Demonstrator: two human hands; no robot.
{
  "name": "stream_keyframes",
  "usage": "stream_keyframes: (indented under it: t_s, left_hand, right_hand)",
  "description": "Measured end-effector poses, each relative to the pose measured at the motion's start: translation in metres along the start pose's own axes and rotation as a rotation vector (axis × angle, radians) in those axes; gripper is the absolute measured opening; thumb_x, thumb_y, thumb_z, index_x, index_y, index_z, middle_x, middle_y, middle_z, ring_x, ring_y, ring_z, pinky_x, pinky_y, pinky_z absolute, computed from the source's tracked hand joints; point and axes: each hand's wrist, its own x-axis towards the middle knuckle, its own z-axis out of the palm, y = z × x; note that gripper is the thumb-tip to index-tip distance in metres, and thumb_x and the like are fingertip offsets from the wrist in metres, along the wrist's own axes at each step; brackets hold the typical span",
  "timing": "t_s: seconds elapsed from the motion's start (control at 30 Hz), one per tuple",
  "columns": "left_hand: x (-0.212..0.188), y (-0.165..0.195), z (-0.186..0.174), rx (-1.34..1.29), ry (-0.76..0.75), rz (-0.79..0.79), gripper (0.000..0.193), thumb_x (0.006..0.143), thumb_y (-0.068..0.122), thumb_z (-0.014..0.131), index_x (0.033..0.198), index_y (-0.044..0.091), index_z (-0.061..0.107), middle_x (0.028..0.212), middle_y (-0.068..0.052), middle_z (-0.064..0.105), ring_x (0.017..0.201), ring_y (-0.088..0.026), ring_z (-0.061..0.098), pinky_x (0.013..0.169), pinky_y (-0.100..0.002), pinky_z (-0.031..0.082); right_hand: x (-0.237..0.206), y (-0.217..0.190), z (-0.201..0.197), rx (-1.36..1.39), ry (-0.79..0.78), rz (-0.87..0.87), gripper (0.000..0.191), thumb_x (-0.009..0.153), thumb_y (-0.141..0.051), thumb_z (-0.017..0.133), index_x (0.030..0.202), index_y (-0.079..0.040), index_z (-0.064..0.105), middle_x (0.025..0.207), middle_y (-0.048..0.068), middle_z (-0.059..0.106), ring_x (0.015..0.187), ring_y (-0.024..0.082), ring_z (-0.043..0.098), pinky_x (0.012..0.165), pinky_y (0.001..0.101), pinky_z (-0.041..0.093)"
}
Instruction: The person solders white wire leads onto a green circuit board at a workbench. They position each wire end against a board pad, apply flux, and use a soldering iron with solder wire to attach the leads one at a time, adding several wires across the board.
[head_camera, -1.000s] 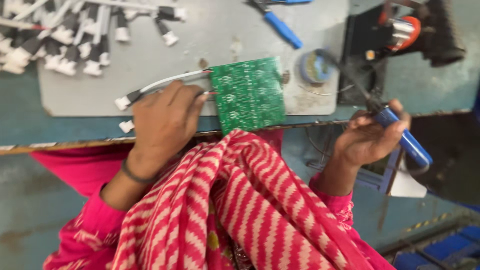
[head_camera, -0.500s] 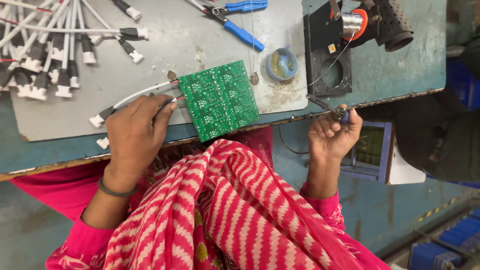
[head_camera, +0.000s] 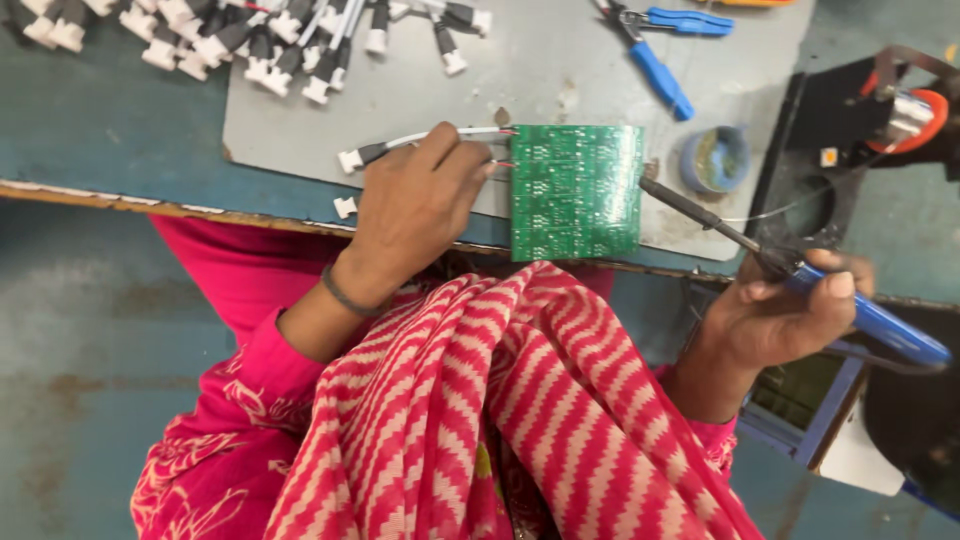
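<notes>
So right now the green circuit board (head_camera: 577, 190) sits flat between my two hands, at the near edge of the grey mat (head_camera: 540, 70) on the table (head_camera: 110, 130), with its near edge poking a bit past the table's edge toward me. My left hand (head_camera: 415, 205) is just to the board's left, fingers curled and pinching the thin wires (head_camera: 440, 137) where they meet the board's left edge. Those wires run away further left to a small white connector (head_camera: 350, 160). My right hand (head_camera: 785, 315) is off to the board's right and nearer to me, clenched around the blue handle of the soldering iron (head_camera: 800, 280).

The bit that matters: the iron's long axis slants from my right hand up and leftward, and its dark tip lands right at the board's right edge, near the top corner. It looks like it's touching there, though I can't quite tell. So the left hand is on the board's wire side, and the iron reaches the opposite side.

Just past the iron's tip is a little round tin (head_camera: 715, 158), and beyond that some blue-handled pliers (head_camera: 655, 60). A heap of white-tipped connectors (head_camera: 250, 35) sits well beyond my left hand.
</notes>
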Motion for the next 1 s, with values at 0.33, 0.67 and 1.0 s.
stream_keyframes:
  t_s: [0.33, 0.67, 1.0]
  left_hand:
    - [0.003, -0.003, 0.001, -0.004, -0.033, 0.057, 0.014, 0.101, 0.02, 0.071, 0.11, 0.011, 0.067, 0.093, -0.008, 0.055, 0.066, -0.027, 0.06, 0.061, -0.04, 0.049]
    - [0.006, -0.004, 0.001, -0.002, -0.024, 0.072, 0.017, 0.098, 0.018, 0.071, 0.112, 0.01, 0.067, 0.095, -0.007, 0.058, 0.067, -0.026, 0.061, 0.062, -0.04, 0.049]
    - [0.006, -0.005, 0.001, -0.002, -0.022, 0.075, 0.016, 0.099, 0.019, 0.072, 0.111, 0.01, 0.067, 0.093, -0.007, 0.056, 0.068, -0.025, 0.061, 0.063, -0.039, 0.049]
  right_hand:
    - [0.013, 0.0, 0.066, -0.46, -0.152, -0.243, 0.032, 0.101, -0.025, 0.065, 0.109, 0.002, 0.049, 0.089, 0.012, 0.057, 0.052, 0.016, 0.046, 0.047, 0.0253, 0.04]
    - [0.017, 0.015, 0.059, -0.433, -0.283, -0.248, 0.037, 0.103, -0.02, 0.071, 0.12, -0.001, 0.043, 0.091, 0.017, 0.062, 0.063, 0.021, 0.059, 0.05, 0.0273, 0.049]
    - [0.013, 0.015, 0.07, -0.425, -0.317, -0.18, 0.037, 0.101, -0.021, 0.077, 0.111, 0.005, 0.053, 0.086, 0.018, 0.064, 0.05, 0.016, 0.056, 0.041, 0.0249, 0.046]
